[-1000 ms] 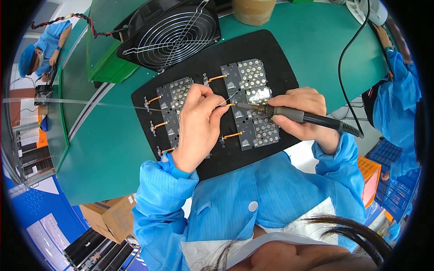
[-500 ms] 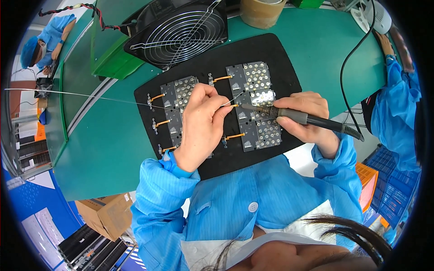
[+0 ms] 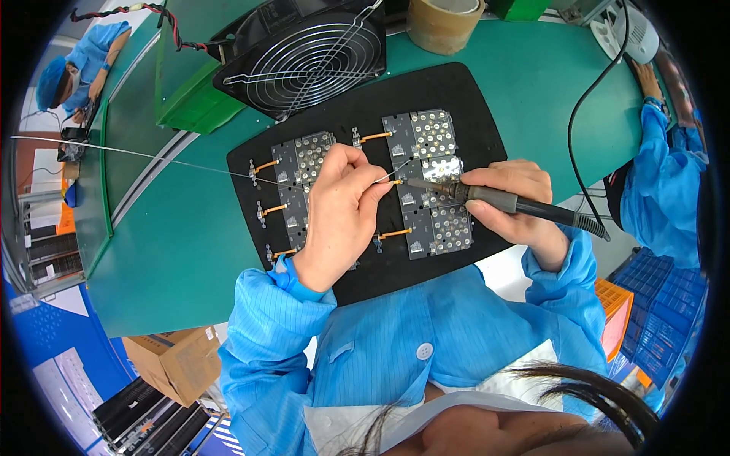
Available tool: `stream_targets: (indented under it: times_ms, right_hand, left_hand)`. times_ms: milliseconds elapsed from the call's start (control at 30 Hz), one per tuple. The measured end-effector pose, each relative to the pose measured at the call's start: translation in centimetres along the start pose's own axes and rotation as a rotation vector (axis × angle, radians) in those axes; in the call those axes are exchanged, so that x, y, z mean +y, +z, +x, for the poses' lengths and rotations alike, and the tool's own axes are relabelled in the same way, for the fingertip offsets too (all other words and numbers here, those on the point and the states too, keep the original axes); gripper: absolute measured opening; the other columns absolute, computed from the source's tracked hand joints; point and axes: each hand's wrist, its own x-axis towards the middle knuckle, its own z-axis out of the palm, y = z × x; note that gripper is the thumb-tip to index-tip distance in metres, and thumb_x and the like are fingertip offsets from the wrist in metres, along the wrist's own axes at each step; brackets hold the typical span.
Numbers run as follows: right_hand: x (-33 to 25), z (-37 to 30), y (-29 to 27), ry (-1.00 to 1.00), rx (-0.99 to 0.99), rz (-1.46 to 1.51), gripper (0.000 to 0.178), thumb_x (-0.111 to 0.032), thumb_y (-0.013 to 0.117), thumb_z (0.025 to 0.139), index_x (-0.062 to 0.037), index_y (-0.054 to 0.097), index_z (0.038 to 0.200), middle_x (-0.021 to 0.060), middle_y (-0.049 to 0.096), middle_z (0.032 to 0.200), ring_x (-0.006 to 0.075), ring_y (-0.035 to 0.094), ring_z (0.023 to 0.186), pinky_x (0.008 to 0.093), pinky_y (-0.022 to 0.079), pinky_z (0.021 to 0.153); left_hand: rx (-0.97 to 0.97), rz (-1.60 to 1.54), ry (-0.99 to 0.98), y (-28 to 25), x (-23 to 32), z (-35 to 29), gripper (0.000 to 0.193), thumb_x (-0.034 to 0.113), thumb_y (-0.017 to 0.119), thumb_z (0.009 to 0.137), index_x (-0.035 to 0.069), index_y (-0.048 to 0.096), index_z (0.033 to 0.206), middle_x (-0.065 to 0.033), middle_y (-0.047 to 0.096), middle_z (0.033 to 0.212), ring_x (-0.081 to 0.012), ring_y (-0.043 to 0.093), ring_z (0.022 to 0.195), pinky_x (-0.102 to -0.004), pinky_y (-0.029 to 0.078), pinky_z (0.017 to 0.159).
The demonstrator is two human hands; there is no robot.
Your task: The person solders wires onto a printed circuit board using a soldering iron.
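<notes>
My right hand [image 3: 511,199] is closed around a soldering iron [image 3: 525,205], whose tip points left onto the right-hand column of circuit boards [image 3: 416,199]. Pinched in my left hand [image 3: 346,201] is a thin solder wire [image 3: 175,163]; its long tail runs off to the left, and its short end reaches the boards near the iron's tip. A small orange flex cable [image 3: 393,182] also shows at the left fingertips, meeting the board's edge. My left hand covers part of the left column of boards [image 3: 287,163]. Both columns lie on a black mat [image 3: 365,281].
A black fan with a wire guard [image 3: 312,64] stands behind the mat, beside a green bin [image 3: 201,99]. A tape roll [image 3: 445,26] is at the back. The iron's black cord [image 3: 576,129] loops at right. Other people sit left [image 3: 95,57] and right [image 3: 661,182].
The whole view has shifted slightly downward. Both hands keep their grips at the same board, and the solder wire's far end sits slightly higher.
</notes>
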Motion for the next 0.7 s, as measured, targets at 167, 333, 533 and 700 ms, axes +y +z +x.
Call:
stream_targets:
  times_ms: [167, 333, 533, 700]
  right_hand:
    - [0.06, -0.06, -0.12, -0.03, -0.023, -0.007, 0.026, -0.013, 0.077, 0.076, 0.0033, 0.068, 0.094, 0.0105, 0.065, 0.067, 0.0206, 0.063, 0.053, 0.0278, 0.045, 0.046]
    - [-0.06, 0.08, 0.0, -0.021, -0.023, 0.0, 0.025, -0.014, 0.077, 0.076, 0.0028, 0.068, 0.094, 0.0104, 0.066, 0.067, 0.02, 0.063, 0.053, 0.0278, 0.045, 0.046]
    - [0.05, -0.05, 0.0, -0.016, -0.014, 0.002, 0.025, -0.014, 0.077, 0.077, 0.0024, 0.068, 0.093, 0.01, 0.066, 0.068, 0.0201, 0.064, 0.054, 0.0276, 0.046, 0.047]
    - [0.35, -0.1, 0.42, -0.036, 0.028, 0.018, 0.028, -0.014, 0.074, 0.074, 0.0072, 0.066, 0.091, 0.0121, 0.061, 0.062, 0.0187, 0.055, 0.047, 0.0282, 0.039, 0.044]
  left_hand:
    - [0.001, -0.008, -0.003, 0.08, -0.13, 0.02, 0.011, -0.008, 0.068, 0.077, -0.004, 0.064, 0.087, -0.0115, 0.051, 0.091, -0.0219, 0.058, 0.068, -0.0314, 0.046, 0.06]
    - [0.005, -0.014, -0.001, 0.0, -0.15, -0.09, 0.011, -0.008, 0.068, 0.077, -0.004, 0.064, 0.087, -0.0115, 0.051, 0.091, -0.0219, 0.058, 0.069, -0.0315, 0.047, 0.061]
    - [0.0, -0.016, 0.004, 0.1, -0.22, -0.01, 0.011, -0.008, 0.068, 0.077, -0.004, 0.064, 0.086, -0.0115, 0.051, 0.091, -0.022, 0.058, 0.07, -0.0315, 0.047, 0.063]
    - [-0.001, -0.014, 0.005, 0.04, -0.08, 0.0, 0.011, -0.008, 0.068, 0.077, -0.004, 0.064, 0.086, -0.0114, 0.05, 0.091, -0.0221, 0.058, 0.07, -0.0315, 0.047, 0.063]
